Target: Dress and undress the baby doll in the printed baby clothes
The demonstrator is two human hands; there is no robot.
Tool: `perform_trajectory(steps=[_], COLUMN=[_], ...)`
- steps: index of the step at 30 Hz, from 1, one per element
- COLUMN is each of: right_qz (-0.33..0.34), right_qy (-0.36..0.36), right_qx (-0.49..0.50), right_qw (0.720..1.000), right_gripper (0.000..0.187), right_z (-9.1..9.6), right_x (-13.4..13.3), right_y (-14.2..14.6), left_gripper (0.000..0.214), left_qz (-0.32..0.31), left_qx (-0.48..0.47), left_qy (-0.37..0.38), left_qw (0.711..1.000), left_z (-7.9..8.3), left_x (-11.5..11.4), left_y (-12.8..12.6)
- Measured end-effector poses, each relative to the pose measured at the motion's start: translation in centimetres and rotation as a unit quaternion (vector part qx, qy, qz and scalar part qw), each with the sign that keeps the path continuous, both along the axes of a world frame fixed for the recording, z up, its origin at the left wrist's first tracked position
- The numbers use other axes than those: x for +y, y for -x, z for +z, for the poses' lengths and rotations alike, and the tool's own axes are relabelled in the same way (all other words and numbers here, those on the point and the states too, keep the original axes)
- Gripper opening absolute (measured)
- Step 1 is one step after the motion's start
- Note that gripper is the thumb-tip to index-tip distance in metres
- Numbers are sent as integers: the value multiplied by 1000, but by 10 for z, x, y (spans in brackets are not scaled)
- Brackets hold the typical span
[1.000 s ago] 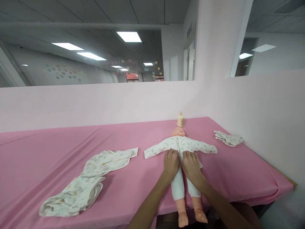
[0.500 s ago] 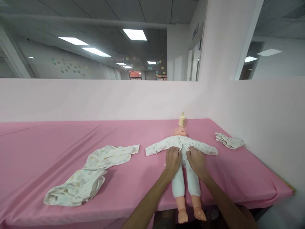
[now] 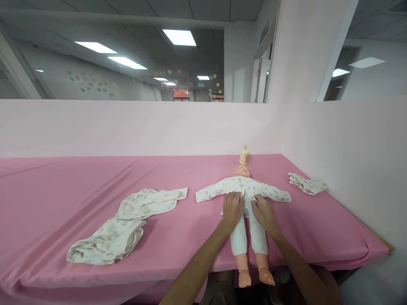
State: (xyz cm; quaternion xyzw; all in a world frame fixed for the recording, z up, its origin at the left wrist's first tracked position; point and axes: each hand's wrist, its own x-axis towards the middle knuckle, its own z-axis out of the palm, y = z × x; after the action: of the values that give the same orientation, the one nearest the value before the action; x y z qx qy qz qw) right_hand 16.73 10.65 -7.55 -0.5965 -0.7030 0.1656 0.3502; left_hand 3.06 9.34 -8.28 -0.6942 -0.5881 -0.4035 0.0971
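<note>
A baby doll (image 3: 246, 237) lies on its back on the pink table (image 3: 79, 186), head toward the wall, bare feet over the near edge. It wears a printed white top (image 3: 273, 193) with sleeves spread out and white trousers. My left hand (image 3: 232, 208) and my right hand (image 3: 262, 211) rest side by side on the doll's belly. The fingers of both hands are curled and pinch the two front edges of the top near its opening.
A crumpled printed baby garment (image 3: 127, 222) lies to the left. A small folded cloth (image 3: 307, 184) sits at the right by the pink side wall. A cream bottle (image 3: 244, 155) stands behind the doll's head against the back wall.
Both hands have slid a little up the doll's body toward its chest. The view has shifted slightly, so the doll appears farther off.
</note>
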Motion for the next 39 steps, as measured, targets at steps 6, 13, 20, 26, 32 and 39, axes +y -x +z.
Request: perform_trajectory(steps=[6,13,20,26,32,39], right_qz=[-11,21,-9,-1,31,53], right_qy=[-12,-28,-32,-40,-33,-26], right_qx=[-18,18,3,14,89,137], right_qw=[1000,999,999,999,995,989], right_gripper=[27,36,40,35,31,28], right_z=[-3,-4,-7,-7,-7,-3], right_x=[-3,-7,-7,-6,-2,-12], right_y=[-2,0,2,-1,-2,5], left_gripper=[19,22,20,20,22,25], left_qz=[-7,-27,-32,-33,-42,-48], left_qx=[21,31,47,48,56,68], left_qy=[-5,-18,-31,-34,-25,-12], left_qw=[1000,999,998,998,997,996], left_z=[-2,-7,-10,-10,-9,-10], left_x=[2,3,5,4,3,4], left_y=[0,0,1,0,0,0])
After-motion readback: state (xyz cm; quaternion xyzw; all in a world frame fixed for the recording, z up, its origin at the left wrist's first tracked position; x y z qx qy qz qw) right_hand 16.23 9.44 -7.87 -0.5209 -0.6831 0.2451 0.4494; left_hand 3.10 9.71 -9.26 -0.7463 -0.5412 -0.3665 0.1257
